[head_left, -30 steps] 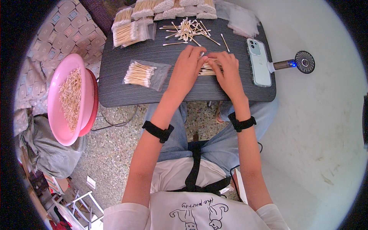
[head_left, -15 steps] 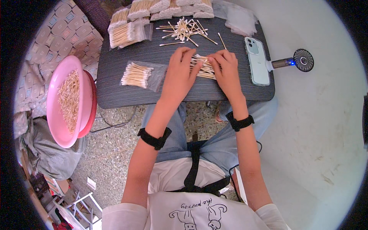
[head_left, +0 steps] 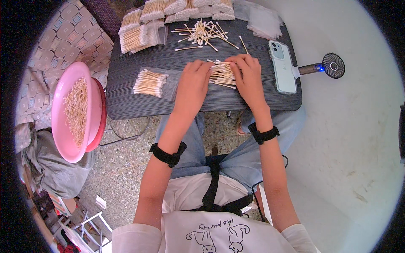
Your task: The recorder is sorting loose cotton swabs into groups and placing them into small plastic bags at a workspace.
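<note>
Between my two hands lies a bunch of cotton swabs with wooden sticks and white tips, roughly lined up side by side on the dark table. My left hand is closed against the left ends of the bunch, its fingers curled along them. At the right ends my right hand pinches the swabs with thumb and fingers. Left of my left hand sits a clear bag of swabs, its loose end reaching under that hand's side. Farther back, a loose heap of swabs is spread out.
Packed bags of swabs are stacked along the table's far edge. Empty clear bags lie at the far right. A phone rests by the right edge, beside a small fan. A pink basin of swabs stands left.
My left hand has drawn its fingers and thumb back to the left ends of the bunch, so more of the swabs show. My right hand has hardly moved.
</note>
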Demonstrator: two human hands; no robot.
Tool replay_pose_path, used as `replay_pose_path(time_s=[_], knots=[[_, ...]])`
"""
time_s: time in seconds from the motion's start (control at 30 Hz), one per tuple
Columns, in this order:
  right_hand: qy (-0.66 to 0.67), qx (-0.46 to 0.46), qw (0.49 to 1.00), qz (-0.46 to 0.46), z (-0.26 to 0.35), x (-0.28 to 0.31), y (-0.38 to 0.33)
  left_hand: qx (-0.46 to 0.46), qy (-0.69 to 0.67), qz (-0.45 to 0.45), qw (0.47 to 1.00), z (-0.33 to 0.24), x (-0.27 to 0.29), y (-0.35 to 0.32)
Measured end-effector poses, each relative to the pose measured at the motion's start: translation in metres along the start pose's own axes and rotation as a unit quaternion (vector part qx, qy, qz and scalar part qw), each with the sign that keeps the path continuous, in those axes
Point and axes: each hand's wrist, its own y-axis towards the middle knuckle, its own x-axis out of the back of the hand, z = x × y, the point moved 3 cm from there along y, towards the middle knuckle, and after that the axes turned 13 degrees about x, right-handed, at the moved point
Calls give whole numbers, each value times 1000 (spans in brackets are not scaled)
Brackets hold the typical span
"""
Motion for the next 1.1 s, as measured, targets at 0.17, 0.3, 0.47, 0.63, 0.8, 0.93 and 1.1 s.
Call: replay_pose_path(time_s=[0.17, 0.3, 0.47, 0.63, 0.8, 0.93, 1.1], knots=[[-23, 2, 999, 26, 1, -1, -1, 75, -38, -6, 996, 0, -4, 3], [-38, 28, 999, 17, 4, -1, -1, 4, -10, -42, 999, 2, -11, 4], [3, 48, 998, 41, 5, 0, 2, -71, -6, -63, 995, -2, -18, 4], [120, -12, 993, 11, 0, 4, 1, -66, -26, -2, 997, 2, -18, 9], [223, -71, 972, -2, -2, 1, 3, -73, -40, 9, 996, -4, -24, 11], [216, -47, 972, -81, -11, 8, 2, -88, 5, 1, 996, -7, -23, 11], [5, -82, 997, 14, 8, 37, -8, -51, -2, 3, 999, -5, -20, 10]])
